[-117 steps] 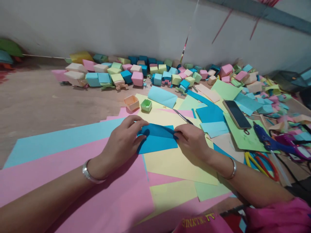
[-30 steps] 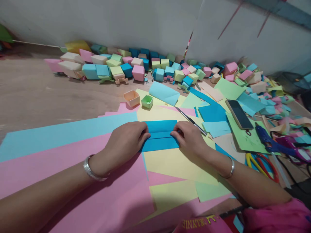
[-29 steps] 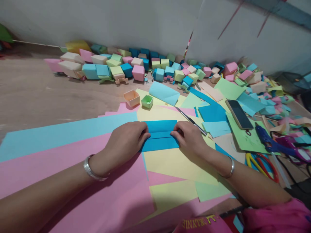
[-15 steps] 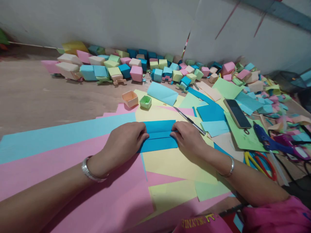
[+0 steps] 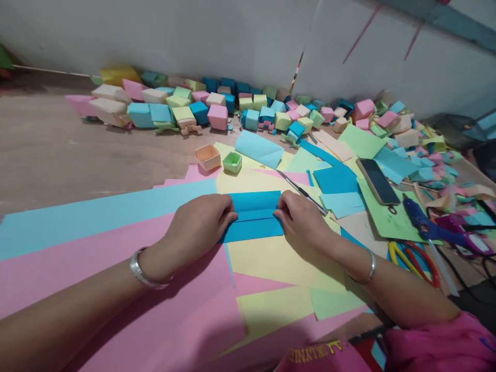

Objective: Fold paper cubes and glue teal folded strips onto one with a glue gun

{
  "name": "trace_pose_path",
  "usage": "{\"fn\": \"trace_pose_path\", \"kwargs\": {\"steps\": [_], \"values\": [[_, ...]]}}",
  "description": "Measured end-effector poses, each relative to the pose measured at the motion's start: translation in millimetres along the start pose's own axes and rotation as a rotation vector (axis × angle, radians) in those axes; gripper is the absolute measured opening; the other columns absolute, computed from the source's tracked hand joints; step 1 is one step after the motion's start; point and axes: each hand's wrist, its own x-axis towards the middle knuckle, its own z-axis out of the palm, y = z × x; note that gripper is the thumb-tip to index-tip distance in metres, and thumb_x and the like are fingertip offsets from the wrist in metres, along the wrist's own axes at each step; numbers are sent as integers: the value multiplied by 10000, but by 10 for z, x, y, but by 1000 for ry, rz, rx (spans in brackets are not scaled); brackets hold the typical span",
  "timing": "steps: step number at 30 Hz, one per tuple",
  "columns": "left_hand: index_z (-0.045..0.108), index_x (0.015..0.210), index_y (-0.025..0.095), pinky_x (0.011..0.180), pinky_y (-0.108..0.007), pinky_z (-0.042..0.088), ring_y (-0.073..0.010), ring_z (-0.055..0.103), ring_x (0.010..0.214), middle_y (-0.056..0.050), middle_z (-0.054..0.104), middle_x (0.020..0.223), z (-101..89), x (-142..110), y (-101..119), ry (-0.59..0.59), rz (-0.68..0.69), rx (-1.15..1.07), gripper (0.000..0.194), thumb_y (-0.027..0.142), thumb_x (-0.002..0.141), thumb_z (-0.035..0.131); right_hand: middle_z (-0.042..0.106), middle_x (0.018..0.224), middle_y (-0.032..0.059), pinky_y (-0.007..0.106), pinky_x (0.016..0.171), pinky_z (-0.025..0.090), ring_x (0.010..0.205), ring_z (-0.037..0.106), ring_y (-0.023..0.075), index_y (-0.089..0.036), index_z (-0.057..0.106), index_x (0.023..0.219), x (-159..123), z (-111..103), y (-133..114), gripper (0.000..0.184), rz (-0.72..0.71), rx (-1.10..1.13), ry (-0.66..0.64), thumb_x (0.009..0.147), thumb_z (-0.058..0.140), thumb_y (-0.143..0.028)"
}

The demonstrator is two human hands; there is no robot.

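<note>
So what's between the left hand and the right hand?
Folded blue paper spans the gap in the head view, its ends held by the left hand and right hand.

A broad, shiny silver-coloured metal bangle point(image 5: 136, 269) rings the left wrist point(image 5: 157, 264); a slimmer-looking silver-coloured metal bangle point(image 5: 373, 265) rings the right wrist point(image 5: 354, 258). The fingers point(image 5: 221, 203) are bare. A bunched magenta fabric sleeve point(image 5: 426, 343) covers the upper right arm; magenta fabric clothing point(image 5: 318, 361) carries yellow capital lettering point(image 5: 297, 356), partly cut off.
</note>
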Motion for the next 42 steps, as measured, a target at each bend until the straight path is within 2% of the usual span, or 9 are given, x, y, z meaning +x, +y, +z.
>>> {"fn": "trace_pose_path", "kwargs": {"steps": [5, 12, 16, 20, 28, 33, 37, 39, 42], "values": [[524, 745, 209, 554, -311, 260, -207, 512, 649, -45, 601, 721, -3, -1, 3, 4, 9, -2, 218, 330, 916, 467, 539, 785, 45, 294, 567, 217, 676, 431, 165, -180, 523, 871, -36, 45, -33, 28, -149, -209, 92, 891, 504, -174], [516, 734, 205, 557, -311, 276, -200, 507, 639, -50, 599, 711, -1, -15, 1, 29, 37, -4, 225, 317, 923, 470, 607, 853, 93, 359, 680, 268, 862, 449, 228, -176, 636, 824, -194, 5, -130, 281, -557, -558, 112, 924, 404, -53], [513, 732, 204, 559, -312, 283, -201, 504, 637, -50, 593, 703, 19, -12, -15, 48, 51, -3, 226, 317, 924, 475, 615, 956, 136, 389, 726, 274, 998, 430, 270, -155, 653, 1038, -286, -25, -233, 261, -532, -600, 70, 929, 425, -91], [516, 734, 203, 563, -314, 284, -205, 506, 638, -48, 587, 695, 19, -13, -19, 43, 53, 1, 228, 311, 927, 463, 609, 915, 95, 404, 739, 265, 945, 440, 261, -252, 486, 1365, -305, -30, -339, 420, -488, -581, 30, 956, 438, -172], [506, 734, 204, 575, -312, 291, -206, 514, 647, -49, 596, 712, 19, -12, -22, 28, 51, 9, 229, 320, 927, 463, 596, 877, 72, 421, 777, 264, 909, 439, 249, -295, 426, 1405, -263, -17, -362, 459, -440, -555, 13, 957, 464, -206], [495, 732, 212, 561, -314, 279, -207, 509, 635, -45, 597, 706, 23, -7, -31, 23, 44, 23, 221, 319, 924, 466, 598, 908, 98, 411, 734, 264, 879, 434, 253, -188, 542, 1299, -280, -48, -376, 383, -435, -574, -7, 925, 463, -158], [509, 736, 211, 554, -315, 282, -211, 519, 641, -46, 604, 714, -4, -3, -9, 7, 40, 15, 220, 322, 921, 469, 586, 853, 116, 408, 712, 259, 796, 415, 243, -151, 681, 883, -342, -75, -349, 226, -417, -601, -10, 857, 475, -63], [522, 742, 209, 553, -312, 286, -213, 523, 649, -46, 607, 717, -16, 0, 1, 3, 34, 2, 208, 314, 916, 478, 560, 765, 119, 403, 694, 249, 756, 397, 239, -164, 632, 662, -378, -93, -317, 253, -387, -615, -5, 801, 484, -12], [538, 741, 208, 556, -308, 284, -212, 523, 652, -46, 609, 715, -18, 0, 3, 9, 30, -12, 204, 309, 911, 488, 493, 636, 101, 381, 652, 217, 694, 359, 222, -175, 563, 552, -398, -135, -286, 305, -307, -640, 66, 748, 475, 41]]}}
